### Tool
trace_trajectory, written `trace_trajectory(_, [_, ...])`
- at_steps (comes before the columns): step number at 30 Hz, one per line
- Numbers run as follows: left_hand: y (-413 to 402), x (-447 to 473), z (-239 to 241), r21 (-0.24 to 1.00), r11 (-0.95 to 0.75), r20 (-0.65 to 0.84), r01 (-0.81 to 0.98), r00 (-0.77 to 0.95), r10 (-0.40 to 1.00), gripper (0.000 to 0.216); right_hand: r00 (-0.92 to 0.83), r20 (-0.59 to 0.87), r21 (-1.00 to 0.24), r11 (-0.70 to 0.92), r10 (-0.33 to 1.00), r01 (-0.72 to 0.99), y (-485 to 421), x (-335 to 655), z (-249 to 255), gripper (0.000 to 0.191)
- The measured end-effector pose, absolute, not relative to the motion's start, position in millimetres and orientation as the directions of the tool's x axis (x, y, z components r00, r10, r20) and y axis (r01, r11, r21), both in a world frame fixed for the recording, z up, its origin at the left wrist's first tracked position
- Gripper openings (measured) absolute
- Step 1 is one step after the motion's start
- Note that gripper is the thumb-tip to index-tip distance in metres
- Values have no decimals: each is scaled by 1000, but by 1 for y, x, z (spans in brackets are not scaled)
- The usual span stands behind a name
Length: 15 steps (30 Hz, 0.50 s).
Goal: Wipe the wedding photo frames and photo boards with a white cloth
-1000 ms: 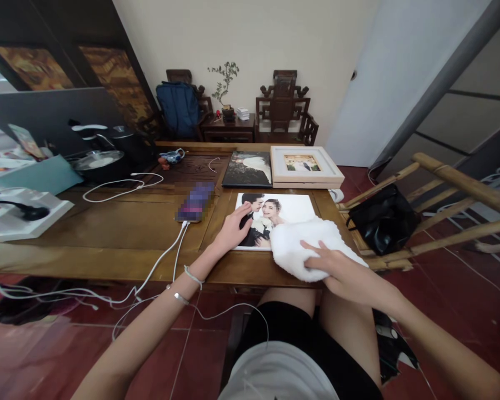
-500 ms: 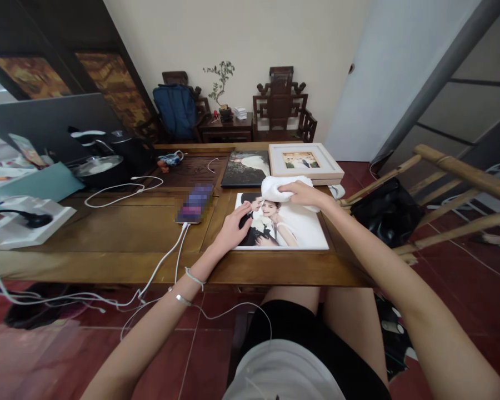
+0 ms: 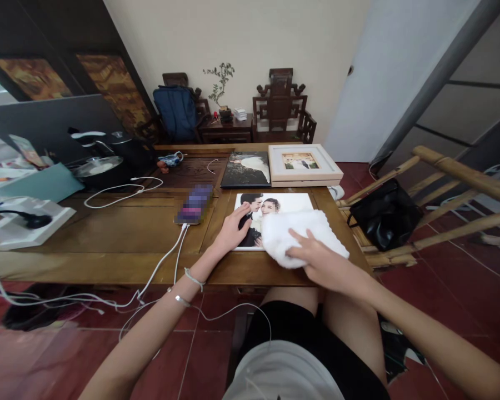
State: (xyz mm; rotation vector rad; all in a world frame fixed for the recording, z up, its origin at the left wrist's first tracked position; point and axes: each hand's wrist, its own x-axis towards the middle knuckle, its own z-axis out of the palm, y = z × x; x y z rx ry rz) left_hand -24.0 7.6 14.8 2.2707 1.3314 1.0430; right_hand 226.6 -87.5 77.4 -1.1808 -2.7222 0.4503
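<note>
On the near part of the wooden table lies a photo panel [image 3: 294, 201] showing a couple in black and white. My left hand [image 3: 232, 229] rests flat on its left side, fingers stretched out. A fluffy white cloth [image 3: 281, 239] covers the panel's right and lower part and hangs over its near edge. My right hand [image 3: 320, 260] presses down on the cloth and grips it, thumb and fingers partly sunk into the pile.
Behind the panel are a dark photo panel [image 3: 242, 173] and a pale framed picture [image 3: 333, 173]. A phone [image 3: 195, 204] with white charging cables [image 3: 166, 256] lies left of my left hand. At right stands a bamboo chair [image 3: 441, 166] holding a black bag [image 3: 385, 214].
My right hand has pulled the cloth from the panel's far edge toward me, down over its lower right part. The cloth looks more spread out. My left hand stayed in place.
</note>
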Motion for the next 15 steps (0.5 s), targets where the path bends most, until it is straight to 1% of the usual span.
trace_trajectory(4, [8, -24, 13, 585, -522, 440, 620, 298, 847, 38, -669, 39, -349, 638, 742, 686, -120, 220, 72, 68])
trace_trajectory(7, [8, -24, 13, 591, -525, 442, 613, 299, 846, 38, -668, 32, -345, 635, 744, 691, -113, 214, 72, 69])
trace_trajectory(11, [9, -25, 13, 591, -530, 442, 607, 306, 843, 39, -659, 35, -321, 633, 751, 704, -67, 205, 81, 67])
trace_trajectory(15, [9, -25, 13, 589, -535, 436, 606, 319, 842, 40, -637, 54, -343, 614, 769, 711, 0, 197, 90, 56])
